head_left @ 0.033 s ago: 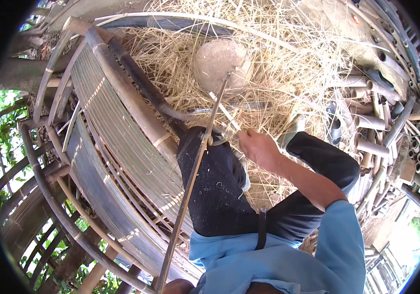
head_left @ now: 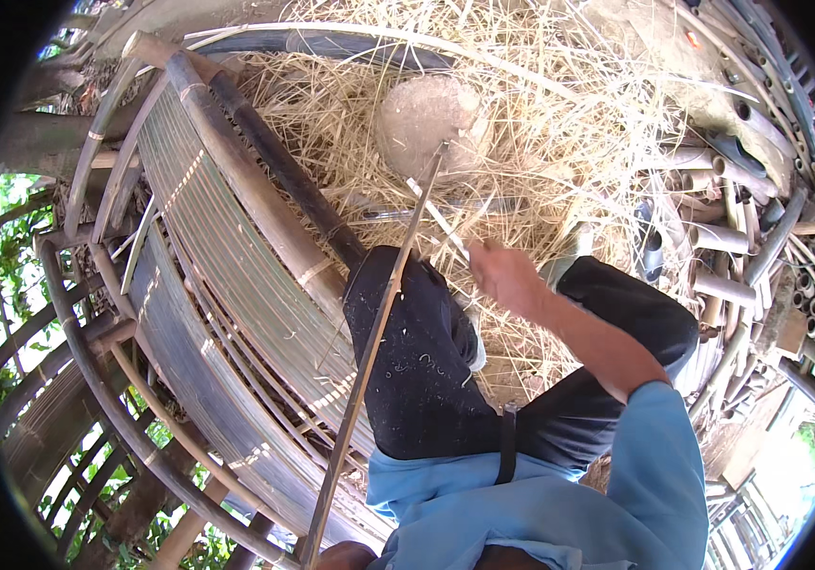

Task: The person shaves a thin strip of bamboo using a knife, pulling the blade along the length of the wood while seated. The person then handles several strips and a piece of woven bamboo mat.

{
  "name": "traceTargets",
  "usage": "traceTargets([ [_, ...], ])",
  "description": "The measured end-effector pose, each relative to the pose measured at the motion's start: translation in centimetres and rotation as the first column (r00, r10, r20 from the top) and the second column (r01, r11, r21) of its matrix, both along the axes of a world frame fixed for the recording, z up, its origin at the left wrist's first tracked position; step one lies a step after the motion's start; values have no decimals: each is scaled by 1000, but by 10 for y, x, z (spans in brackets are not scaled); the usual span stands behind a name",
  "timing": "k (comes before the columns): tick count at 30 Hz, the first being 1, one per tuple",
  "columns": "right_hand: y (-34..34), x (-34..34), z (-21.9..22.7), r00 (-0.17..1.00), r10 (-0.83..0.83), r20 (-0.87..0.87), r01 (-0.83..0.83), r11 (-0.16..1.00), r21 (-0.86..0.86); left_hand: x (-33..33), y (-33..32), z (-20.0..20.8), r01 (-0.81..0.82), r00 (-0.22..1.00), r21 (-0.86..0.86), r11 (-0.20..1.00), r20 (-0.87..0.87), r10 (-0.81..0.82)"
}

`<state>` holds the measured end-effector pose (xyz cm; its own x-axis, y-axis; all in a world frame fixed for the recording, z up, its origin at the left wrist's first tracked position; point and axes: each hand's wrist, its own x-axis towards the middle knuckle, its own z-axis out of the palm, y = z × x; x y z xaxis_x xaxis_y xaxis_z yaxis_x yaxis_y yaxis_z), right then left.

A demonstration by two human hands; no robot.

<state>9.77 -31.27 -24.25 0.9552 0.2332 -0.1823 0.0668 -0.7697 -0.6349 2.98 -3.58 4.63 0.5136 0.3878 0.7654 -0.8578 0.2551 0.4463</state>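
Observation:
A long, slender brown bamboo strip [head_left: 369, 380] runs from the lower edge, over my left thigh, up to a round, pale block [head_left: 426, 119], where its far tip rests. My right hand [head_left: 507, 280] is closed around a narrow, pale, blade-like tool [head_left: 443, 220]. The tool slants away from my fist and crosses the strip near its far end; its exact kind is unclear. At the lower edge, what looks like part of my left hand [head_left: 348, 556] is beside the strip's near end. Its fingers are hidden.
Straw-like shavings [head_left: 559, 142] cover the ground around the block. A slatted bamboo bench [head_left: 236, 256] stands close on my left. Cut bamboo tubes [head_left: 721, 237] are piled on the right, near a dark shoe or sandal [head_left: 652, 252].
My right hand has shifted slightly to the right, away from the strip. A pale, blurred curl beside my left knee no longer shows. The bamboo strip stays almost still.

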Motion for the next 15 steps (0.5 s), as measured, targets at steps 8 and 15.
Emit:
traceTargets([
  [8,-79,25,-125,948,-294,-124,268,944,-190,10,-3,2,-27,999,13,1000,-22,27],
  [15,-33,11,-50,984,-179,-11,177,980,-94,8,-17,10,-49,998,-3,999,42,49],
])
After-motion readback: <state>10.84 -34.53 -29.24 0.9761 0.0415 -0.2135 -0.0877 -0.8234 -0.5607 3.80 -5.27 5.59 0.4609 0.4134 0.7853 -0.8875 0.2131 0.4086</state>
